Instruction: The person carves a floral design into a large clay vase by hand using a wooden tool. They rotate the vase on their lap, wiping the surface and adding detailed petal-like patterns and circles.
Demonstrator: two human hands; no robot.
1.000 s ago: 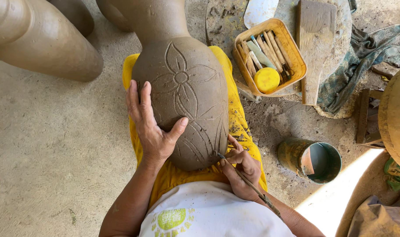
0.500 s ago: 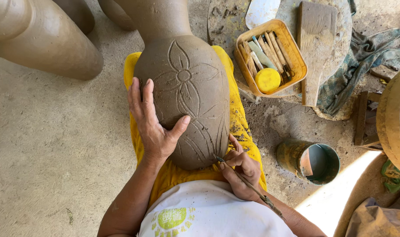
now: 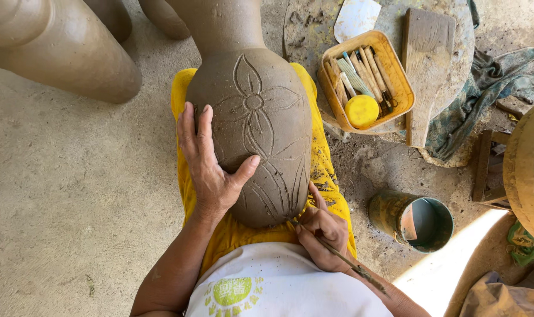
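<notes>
At the far left, a large smooth unfired clay vessel (image 3: 61,53) is lying on the rough concrete floor (image 3: 73,205), well apart from the work, and it is looking matte and tan. Moving right, the left hand (image 3: 211,164) is pressing flat against the clay vase (image 3: 255,129), fingers close together on its left shoulder and the thumb spread out across the belly, apparently bracing the vase so it is not rolling. The vase is resting on its side along the person's lap, neck pointing far, cushioned by yellow cloth (image 3: 322,170) that is showing on both sides of it; its damp grey-brown surface is carrying an incised flower with pointed petals and sweeping leaf lines below. At the near end of the vase, the right hand (image 3: 322,235) is pinching a thin stick-like carving tool (image 3: 352,267), its tip touching the clay at the base, with the handle trailing back toward the near right, held like a pen, likely for fine control. Farther right, an orange plastic tray (image 3: 396,79) is holding wooden tools and a round yellow sponge (image 3: 362,110), sitting within reach on a clay-smeared round board (image 3: 454,53) beside a wooden paddle (image 3: 425,64). Nearer, a stained cylindrical can (image 3: 413,220) is standing on the floor, and a crumpled teal rag (image 3: 490,88) is lying at the far right.
</notes>
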